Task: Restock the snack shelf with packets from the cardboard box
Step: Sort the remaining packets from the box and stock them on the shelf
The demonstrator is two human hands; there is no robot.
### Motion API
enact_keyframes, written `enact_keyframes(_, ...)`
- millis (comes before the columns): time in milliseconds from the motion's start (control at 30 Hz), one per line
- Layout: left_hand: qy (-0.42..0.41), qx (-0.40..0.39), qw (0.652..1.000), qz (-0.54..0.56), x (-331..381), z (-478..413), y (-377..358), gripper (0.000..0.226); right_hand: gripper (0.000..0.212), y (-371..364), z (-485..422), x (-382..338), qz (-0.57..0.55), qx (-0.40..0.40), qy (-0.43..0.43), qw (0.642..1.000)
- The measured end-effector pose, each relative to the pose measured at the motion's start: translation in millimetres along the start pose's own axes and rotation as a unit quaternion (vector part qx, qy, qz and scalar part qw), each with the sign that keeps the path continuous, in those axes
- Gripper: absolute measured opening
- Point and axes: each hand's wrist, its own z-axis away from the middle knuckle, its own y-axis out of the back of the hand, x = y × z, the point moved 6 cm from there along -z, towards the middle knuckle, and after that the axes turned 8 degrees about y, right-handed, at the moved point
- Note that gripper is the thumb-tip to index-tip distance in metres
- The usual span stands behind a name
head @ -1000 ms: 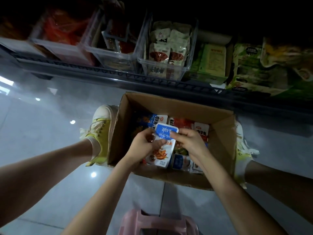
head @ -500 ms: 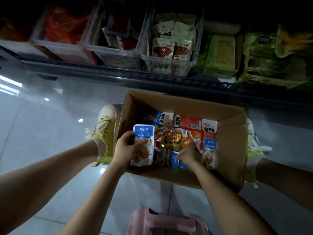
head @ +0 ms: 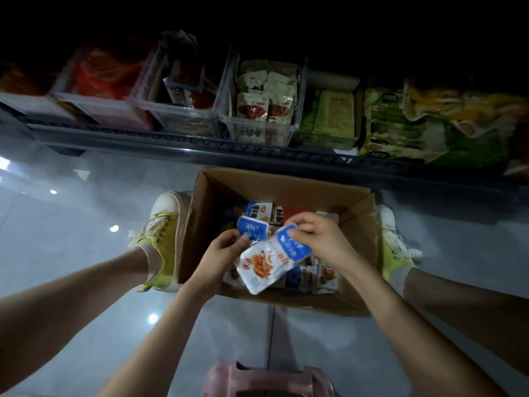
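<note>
Centre frame, above the open cardboard box (head: 286, 183) - the left hand (head: 221, 257) grips a blue-and-white snack packet (head: 253, 228), the right hand (head: 319, 239) pinches a tilted second packet (head: 267, 263) by its blue top, just below the snack shelf (head: 200, 144).

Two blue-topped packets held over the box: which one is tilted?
The front packet, pinched at its blue top by the right hand, orange snack picture showing. The left hand holds the other packet upright behind it.
</note>
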Motion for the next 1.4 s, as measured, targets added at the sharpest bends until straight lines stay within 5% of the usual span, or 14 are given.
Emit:
enact_keyframes(133, 0.019, -0.074, 0.997, -0.014, 3, 10, -10, 0.034, 0.016, -20, -9, -13, 0.064, -0.001, 0.040, 0.997)
enact_keyframes(333, 0.001, 0.026, 0.999, -0.027, -7, -3, 17, 0.025, 0.019, 5, -11, 32, 0.048, 0.068, -0.024, 0.996)
enact_keyframes(500, 0.009, 0.087, 0.996, -0.016, -21, -18, 32, 0.018, 0.024, 7, -6, 142, 0.121, -0.028, -0.165, 0.978)
enact_keyframes(600, 0.031, 0.095, 0.995, -0.002, -30, -24, 35, 0.020, 0.033, 3, -9, 184, 0.198, -0.058, -0.209, 0.956)
enact_keyframes(733, 0.038, 0.091, 0.995, 0.013, -32, -31, 38, 0.023, 0.039, -6, -24, 198, 0.391, -0.094, -0.161, 0.901)
enact_keyframes(933, 0.038, 0.094, 0.995, 0.013, -31, -36, 36, 0.021, 0.012, -14, -34, 199, 0.544, -0.121, -0.093, 0.825)
enact_keyframes(1033, 0.029, 0.100, 0.994, 0.016, -30, -35, 34, 0.018, 0.002, -1, -34, 183, 0.421, -0.030, -0.099, 0.901)
enact_keyframes(1133, 0.010, 0.110, 0.994, 0.019, -25, -31, 29, 0.019, 0.007, 13, -31, 148, 0.143, 0.069, -0.141, 0.977)
enact_keyframes(1267, -0.021, 0.113, 0.993, 0.029, -14, -21, 17, 0.018, 0.012, 24, -17, 91, -0.118, 0.139, -0.140, 0.973)
enact_keyframes(1400, -0.045, 0.082, 0.993, 0.069, -1, -5, 1, 0.022, 0.007, 12, -8, 53, -0.190, 0.131, -0.138, 0.963)
